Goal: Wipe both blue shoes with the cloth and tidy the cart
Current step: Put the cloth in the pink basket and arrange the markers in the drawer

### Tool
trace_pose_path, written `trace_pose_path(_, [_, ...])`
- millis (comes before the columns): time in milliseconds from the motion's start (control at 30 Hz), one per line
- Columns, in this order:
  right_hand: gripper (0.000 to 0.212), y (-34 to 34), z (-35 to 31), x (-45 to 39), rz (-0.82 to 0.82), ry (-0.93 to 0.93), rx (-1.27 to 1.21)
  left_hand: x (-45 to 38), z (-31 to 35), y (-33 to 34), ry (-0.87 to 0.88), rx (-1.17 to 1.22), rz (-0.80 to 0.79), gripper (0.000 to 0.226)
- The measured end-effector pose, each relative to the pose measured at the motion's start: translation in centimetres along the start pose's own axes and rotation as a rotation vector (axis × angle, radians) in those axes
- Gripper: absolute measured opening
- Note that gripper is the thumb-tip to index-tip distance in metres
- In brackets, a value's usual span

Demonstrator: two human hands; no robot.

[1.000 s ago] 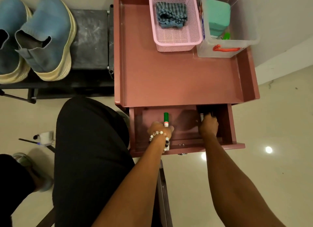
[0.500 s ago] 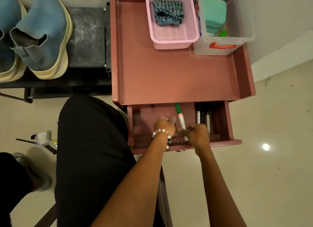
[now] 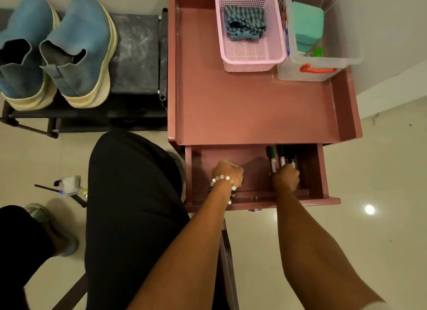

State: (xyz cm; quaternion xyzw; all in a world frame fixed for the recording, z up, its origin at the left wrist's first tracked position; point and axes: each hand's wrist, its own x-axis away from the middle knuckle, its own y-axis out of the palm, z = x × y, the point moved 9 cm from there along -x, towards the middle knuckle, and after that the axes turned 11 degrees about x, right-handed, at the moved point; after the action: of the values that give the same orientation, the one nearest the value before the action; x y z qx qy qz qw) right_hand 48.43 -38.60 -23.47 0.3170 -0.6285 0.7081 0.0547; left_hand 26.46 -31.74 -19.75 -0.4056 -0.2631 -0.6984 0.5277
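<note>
Green-capped marker point(image 3: 272, 158) under curled right hand point(image 3: 286, 179); left hand point(image 3: 227, 173) fisted, empty.

Dim warm light, sharp, wide-angle edge distortion.

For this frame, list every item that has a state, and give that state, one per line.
Drawer: pulled open.
Markers: lying side by side in the drawer's right part.
Cloth: crumpled inside the pink basket.
Blue shoes: upright, side by side on the black rack.
Left hand: curled, empty, in the drawer.
Right hand: at the markers' near ends; grip hidden.
</note>
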Motion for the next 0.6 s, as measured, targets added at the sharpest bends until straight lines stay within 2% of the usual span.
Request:
trace_pose_path(100, [0.028,-1.5,-0.2,0.7,0.053,-0.045,0.065,0.6,0.8,-0.2,0.009,-0.028,-0.013,0.015])
trace_pose_path(200, [0.025,-2.7,-0.8,2.2,0.079,-0.093,0.075,2.2,2.3,-0.3,0.032,-0.026,-0.038,0.013])
trace_pose_path(267, [0.023,-3.5,-1.9,3.9,0.093,-0.159,0.047,4.0,4.3,-0.5,0.074,0.045,-0.073,0.014])
trace_pose_path(333, [0.02,-4.6,-4.3,6.4,0.1,-0.308,-0.021,6.3,7.3,-2.0,0.168,0.168,-0.106,0.009])
trace_pose_path(433, [0.011,-6.9,-9.5,12.4,0.073,-0.581,-0.269,10.2,11.6,-8.1,0.407,0.354,-0.093,0.013])
trace_pose_path(500, [0.007,-8.6,-13.5,16.6,-0.001,-0.694,-0.493,13.0,13.0,-14.5,0.557,0.428,-0.011,0.017])
trace_pose_path(600, [0.009,-10.5,-20.5,24.1,-0.105,-0.866,-0.625,16.0,11.8,-24.8,0.646,0.534,0.148,0.017])
